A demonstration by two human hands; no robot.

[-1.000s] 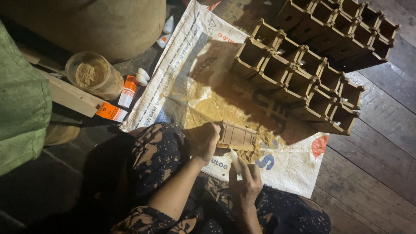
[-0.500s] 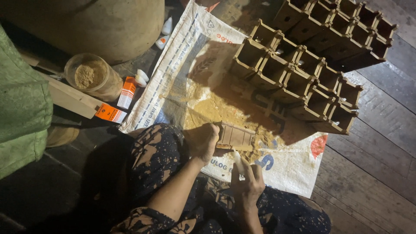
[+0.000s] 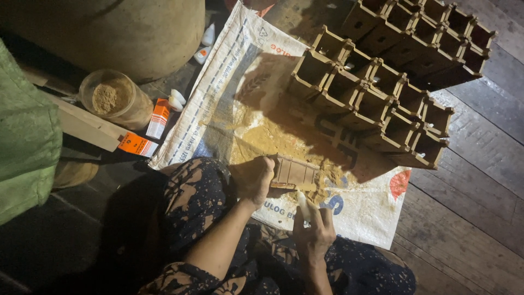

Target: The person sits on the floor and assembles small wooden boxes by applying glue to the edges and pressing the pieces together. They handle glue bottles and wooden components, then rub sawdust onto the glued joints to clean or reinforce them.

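My left hand is clamped round the near end of a small wooden box, fingers curled tight, pinning it flat on the woven sack so it can't slide about. My right hand is closed around a small white bottle, nozzle tipped up toward the box's lower edge, just beside the wood, which looks like the way to get its tip right on a seam. The box sits at the near side of the sack, right in front of my knees, with a spread of sawdust under and around it; I'd say the sack is there to catch that mess.

Up ahead, a stack of finished wooden boxes lies in stepped rows, open mouths facing out, well apart from my hands and out of the working spot. Off to my left, a clear tub of sawdust stands beside an orange carton and a couple of spare white bottles, all within reach.

I'm sitting on a dark plank floor, light falling only on the sack, everything else in shadow
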